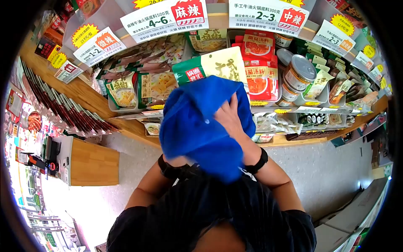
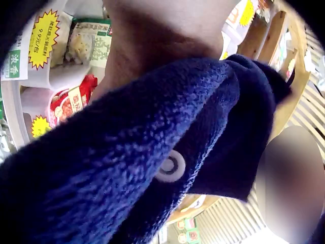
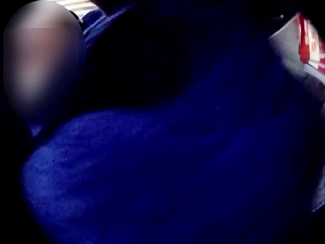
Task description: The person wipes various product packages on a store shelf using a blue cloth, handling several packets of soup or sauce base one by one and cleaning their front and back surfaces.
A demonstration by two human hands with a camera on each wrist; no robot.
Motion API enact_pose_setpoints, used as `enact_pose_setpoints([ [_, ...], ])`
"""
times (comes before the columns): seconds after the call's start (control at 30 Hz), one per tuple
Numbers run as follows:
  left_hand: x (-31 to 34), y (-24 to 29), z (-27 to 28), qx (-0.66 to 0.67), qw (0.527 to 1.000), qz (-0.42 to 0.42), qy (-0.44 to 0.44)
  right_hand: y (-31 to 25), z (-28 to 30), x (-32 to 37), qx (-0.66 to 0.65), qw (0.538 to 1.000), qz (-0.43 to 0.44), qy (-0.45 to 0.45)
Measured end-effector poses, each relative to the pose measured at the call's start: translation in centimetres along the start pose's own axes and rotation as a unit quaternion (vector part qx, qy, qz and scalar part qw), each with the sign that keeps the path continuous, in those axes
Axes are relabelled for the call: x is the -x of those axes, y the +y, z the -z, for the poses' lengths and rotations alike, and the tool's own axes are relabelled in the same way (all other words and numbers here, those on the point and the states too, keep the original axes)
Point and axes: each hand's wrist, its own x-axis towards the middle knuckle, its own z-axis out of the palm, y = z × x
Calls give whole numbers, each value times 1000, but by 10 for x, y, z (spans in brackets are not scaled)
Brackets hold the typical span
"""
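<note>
A bunched blue cloth (image 1: 201,122) with a plush nap fills the space between the person and the shelf. A small round pale fastener (image 2: 170,165) shows on it in the left wrist view. My right hand (image 1: 230,117) lies over the cloth's right side, its bent fingers gripping a fold. My left hand (image 1: 177,161) goes under the cloth at the lower left, so its fingers are hidden. Just beyond the cloth's top edge, a green and cream food packet (image 1: 214,67) leans at a tilt, its lower part covered. Dark blue fabric fills most of the right wrist view.
A curved wooden shelf holds bins of green seasoning packets (image 1: 159,86), red tomato soup packets (image 1: 257,77) and stacked cans (image 1: 299,73). Price cards (image 1: 168,19) hang above. A row of dark packets (image 1: 63,101) lines the left side, with a wooden counter (image 1: 94,161) below.
</note>
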Motion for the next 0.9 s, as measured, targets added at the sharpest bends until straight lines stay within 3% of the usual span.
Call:
enact_pose_setpoints([
  [0.17, -13, 34, -19, -57, 998, 39, 8, 3, 16, -24, -42, 995, -33, 79],
  [0.2, -16, 31, -16, 38, 998, 45, -1, 15, 13, -21, 5, 995, -46, 91],
  [0.23, -19, 25, -10, 132, 990, 50, -11, 31, 7, -25, -122, 982, -118, 88],
  [0.27, -23, 20, -5, 225, 973, 55, -20, 44, -4, -24, -267, 944, -169, 92],
  [0.3, -28, 16, -5, 224, 973, 53, -21, 48, -18, -14, -467, 853, -205, 116],
  [0.33, -29, 19, -7, 217, 975, 29, -24, 50, -27, -6, -580, 771, -223, 138],
  [0.37, -29, 25, -11, 211, 977, 5, -27, 51, -30, 1, -593, 763, -215, 143],
  [0.43, -33, 29, -9, 233, 971, -10, -59, 41, -9, -2, -218, 949, -154, 165],
  [0.47, -34, 32, -10, 231, 971, -9, -62, 35, 1, -4, -21, 969, -143, 199],
  [0.57, -38, 35, -1, 271, 960, 28, -59, 60, 3, 31, -175, 970, -139, 99],
  [0.63, -35, 46, -5, 269, 961, 33, -58, 53, 17, 37, -200, 969, -138, 53],
  [0.77, -42, 43, 11, 276, 958, 48, -67, 31, 39, 42, -122, 988, -89, 19],
  [0.9, -36, 41, 23, 33, 998, -26, 43, 20, 60, 33, 4, 999, -34, 2],
])
